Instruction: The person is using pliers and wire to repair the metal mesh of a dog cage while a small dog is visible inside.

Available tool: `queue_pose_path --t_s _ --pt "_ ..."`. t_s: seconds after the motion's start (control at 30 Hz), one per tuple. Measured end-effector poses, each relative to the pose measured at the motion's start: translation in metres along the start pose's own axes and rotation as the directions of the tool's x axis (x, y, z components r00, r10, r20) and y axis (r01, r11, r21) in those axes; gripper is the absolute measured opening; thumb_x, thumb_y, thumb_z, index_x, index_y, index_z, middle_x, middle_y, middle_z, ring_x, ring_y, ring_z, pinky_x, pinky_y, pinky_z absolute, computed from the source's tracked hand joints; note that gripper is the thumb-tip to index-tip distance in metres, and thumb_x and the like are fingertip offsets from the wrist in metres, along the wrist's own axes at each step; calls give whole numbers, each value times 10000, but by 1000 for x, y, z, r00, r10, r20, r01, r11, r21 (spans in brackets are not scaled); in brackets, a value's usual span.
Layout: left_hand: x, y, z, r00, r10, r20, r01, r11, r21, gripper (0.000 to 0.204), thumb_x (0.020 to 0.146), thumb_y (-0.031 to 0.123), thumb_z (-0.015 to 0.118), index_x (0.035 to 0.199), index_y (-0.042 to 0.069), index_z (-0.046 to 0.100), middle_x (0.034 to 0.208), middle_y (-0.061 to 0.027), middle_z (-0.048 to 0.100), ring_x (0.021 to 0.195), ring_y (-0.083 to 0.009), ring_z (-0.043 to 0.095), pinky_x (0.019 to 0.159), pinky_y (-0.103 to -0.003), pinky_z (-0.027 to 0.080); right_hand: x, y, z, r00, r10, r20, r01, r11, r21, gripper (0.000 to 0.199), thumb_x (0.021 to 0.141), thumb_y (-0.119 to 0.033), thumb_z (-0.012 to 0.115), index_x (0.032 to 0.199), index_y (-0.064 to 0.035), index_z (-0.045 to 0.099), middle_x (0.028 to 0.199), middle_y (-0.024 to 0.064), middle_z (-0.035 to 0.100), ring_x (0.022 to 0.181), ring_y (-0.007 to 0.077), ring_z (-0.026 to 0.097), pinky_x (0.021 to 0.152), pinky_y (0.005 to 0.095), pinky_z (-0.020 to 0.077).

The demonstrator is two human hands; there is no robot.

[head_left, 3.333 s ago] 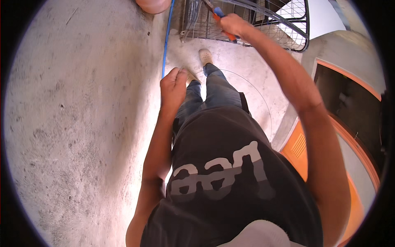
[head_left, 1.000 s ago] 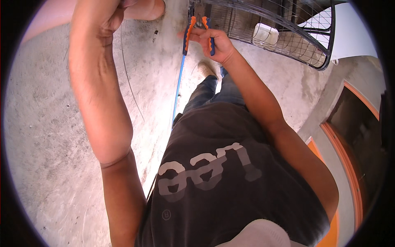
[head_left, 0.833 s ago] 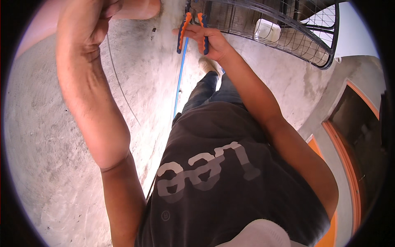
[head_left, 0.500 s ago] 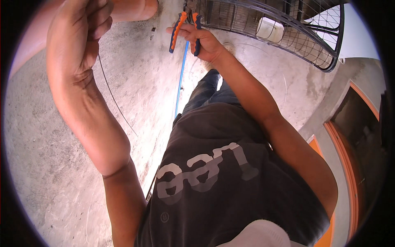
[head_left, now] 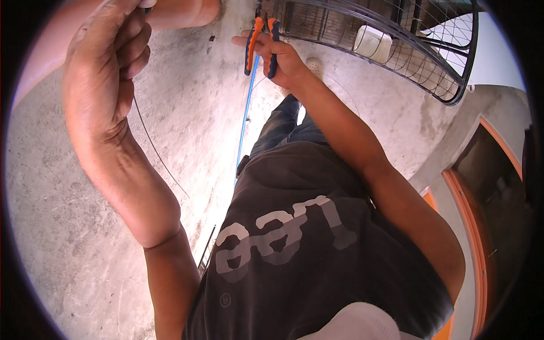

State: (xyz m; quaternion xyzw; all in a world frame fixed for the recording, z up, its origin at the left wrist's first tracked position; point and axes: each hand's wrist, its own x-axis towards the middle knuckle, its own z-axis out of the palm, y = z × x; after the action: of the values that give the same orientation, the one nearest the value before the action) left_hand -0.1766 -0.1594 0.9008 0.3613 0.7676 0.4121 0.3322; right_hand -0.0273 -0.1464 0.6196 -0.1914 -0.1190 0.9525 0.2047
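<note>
My left hand (head_left: pixel 107 68) is raised at the upper left, its fingers curled and pinched at the top edge of the picture. A small dark thing shows at its fingertips, too cut off to name. Below this hand, a thin dark wire (head_left: pixel 153 139) hangs or lies in a curve; whether the hand holds it is hidden. At the top middle, my right hand (head_left: pixel 283 59) grips pliers (head_left: pixel 262 48) with orange and dark blue handles. Some of its fingers pass between the handles, which stand apart. The pliers' jaws point toward the top edge, near the black wire rack.
A black wire-mesh rack (head_left: pixel 334 31) with a pale container (head_left: pixel 373 44) fills the upper right. An orange-pink rounded object (head_left: pixel 184 14) stands at the upper left. A blue strip (head_left: pixel 245 122) runs along the concrete floor (head_left: pixel 73 226). An orange-framed doorway (head_left: pixel 473 226) is at right.
The pliers' handles have come a little closer together, and the pliers have turned slightly more upright. My left hand sits slightly lower in the picture, with more of its fingers showing.
</note>
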Motion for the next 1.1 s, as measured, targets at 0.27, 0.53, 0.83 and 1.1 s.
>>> queue_pose_path --t_s 0.27,0.53,0.83,1.1 --pt "-26 0 4 996 -50 70 45 997 62 316 989 329 507 867 60 619 537 101 316 447 -17 231 412 -206 170 -18 -31 2 948 67 -312 -241 792 -561 479 787 -204 620 1217 6 593 1242 67 625 995 132 543 780 272 435" --pt "-121 -51 43 918 -290 272 313 949 -45 338 970 158 574 672 12 510 591 46 396 588 -31 335 508 -239 289 -38 -66 12 910 57 -411 -285 806 -519 405 762 -173 631 1128 0 632 1122 72 643 869 152 509 717 257 405" --pt "-150 -92 52 892 -347 289 377 925 -53 360 962 187 557 655 10 493 581 24 415 569 -55 347 512 -269 303 -39 -44 7 885 -5 -466 -257 829 -497 397 715 -174 673 1060 10 605 1019 120 533 981 228 486 871 322 377" --pt "-158 -113 47 904 -317 286 335 942 -15 319 957 158 548 692 -16 512 575 16 407 561 -60 356 506 -275 322 -34 -48 10 860 -35 -509 -279 803 -527 527 714 -88 662 1225 3 573 1119 74 580 1101 203 483 1005 285 306"
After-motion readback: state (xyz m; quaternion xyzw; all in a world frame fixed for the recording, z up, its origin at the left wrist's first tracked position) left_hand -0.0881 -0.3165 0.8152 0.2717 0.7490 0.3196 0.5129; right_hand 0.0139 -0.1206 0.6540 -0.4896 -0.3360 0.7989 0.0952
